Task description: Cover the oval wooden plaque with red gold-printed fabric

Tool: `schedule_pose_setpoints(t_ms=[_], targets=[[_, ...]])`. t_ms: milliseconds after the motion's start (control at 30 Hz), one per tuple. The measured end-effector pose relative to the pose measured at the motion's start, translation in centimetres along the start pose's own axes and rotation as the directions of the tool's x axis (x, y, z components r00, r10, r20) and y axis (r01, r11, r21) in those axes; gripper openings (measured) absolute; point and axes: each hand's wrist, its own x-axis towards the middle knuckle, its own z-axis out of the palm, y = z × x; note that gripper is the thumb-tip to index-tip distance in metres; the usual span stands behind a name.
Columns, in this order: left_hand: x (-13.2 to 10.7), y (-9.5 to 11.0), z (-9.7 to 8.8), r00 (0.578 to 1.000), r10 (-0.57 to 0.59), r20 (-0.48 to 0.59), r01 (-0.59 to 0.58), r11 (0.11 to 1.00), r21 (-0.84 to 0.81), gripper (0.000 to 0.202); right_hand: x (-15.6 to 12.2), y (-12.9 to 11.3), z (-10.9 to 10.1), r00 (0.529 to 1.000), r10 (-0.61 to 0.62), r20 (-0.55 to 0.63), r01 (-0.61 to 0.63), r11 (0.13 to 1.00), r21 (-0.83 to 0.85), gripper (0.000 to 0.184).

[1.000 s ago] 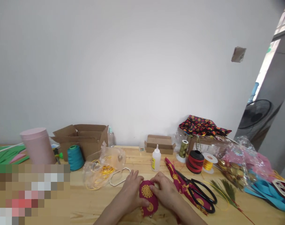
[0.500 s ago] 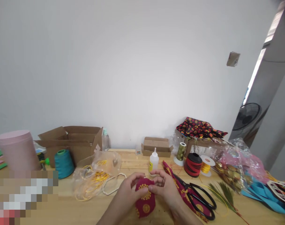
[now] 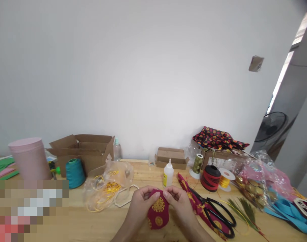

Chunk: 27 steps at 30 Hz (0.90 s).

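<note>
A small piece of maroon fabric with gold patterns (image 3: 158,215) hangs between my two hands above the table. My left hand (image 3: 143,202) pinches its upper left edge, thumb in front and fingers behind. At the upper right edge, my right hand (image 3: 177,200) holds the same fabric between thumb and fingers. Just behind the hands stands a white squeeze bottle (image 3: 168,174) with a yellow label. To the right lie black-handled scissors (image 3: 215,210) on a longer strip of matching maroon fabric (image 3: 197,204). A white cord loop (image 3: 123,198) is near my left wrist.
On the left are a plastic bag with yellow cord (image 3: 108,188), a teal thread cone (image 3: 75,174), an open cardboard box (image 3: 85,158) and a pink canister (image 3: 29,158). Rightward are a red-and-black spool (image 3: 210,178), a yellow spool (image 3: 224,181), green tassels (image 3: 244,210) and blue ribbon (image 3: 287,211).
My fingers have shifted along the top of the fabric, and my right fingers have closed in a pinch near its corner. The whole view has moved slightly leftward.
</note>
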Motion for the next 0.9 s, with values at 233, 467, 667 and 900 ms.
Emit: schedule_pose_setpoints(t_ms=[233, 467, 667, 900], targets=[[0.1, 0.0, 0.0, 1.000, -0.005, -0.016, 0.005, 0.999, -0.033, 0.024, 0.1, 0.6, -0.1, 0.998, 0.036, 0.046, -0.035, 0.999, -0.015, 0.029], [0.5, -0.3, -0.3, 0.997, -0.020, -0.078, 0.014, 0.997, -0.077, 0.026, -0.4, 0.1, 0.1, 0.993, 0.079, 0.082, -0.074, 0.995, -0.067, 0.034], [0.5, -0.3, -0.2, 0.999, -0.033, 0.004, 0.033, 0.995, -0.097, 0.032, 0.0, 0.2, -0.2, 0.998, 0.050, 0.026, -0.048, 0.997, -0.059, 0.033], [0.4, -0.5, -0.1, 0.995, -0.056, 0.083, 0.064, 0.993, -0.095, 0.029, -0.2, -0.5, -0.2, 0.999, -0.001, 0.050, 0.003, 0.999, -0.046, 0.031]])
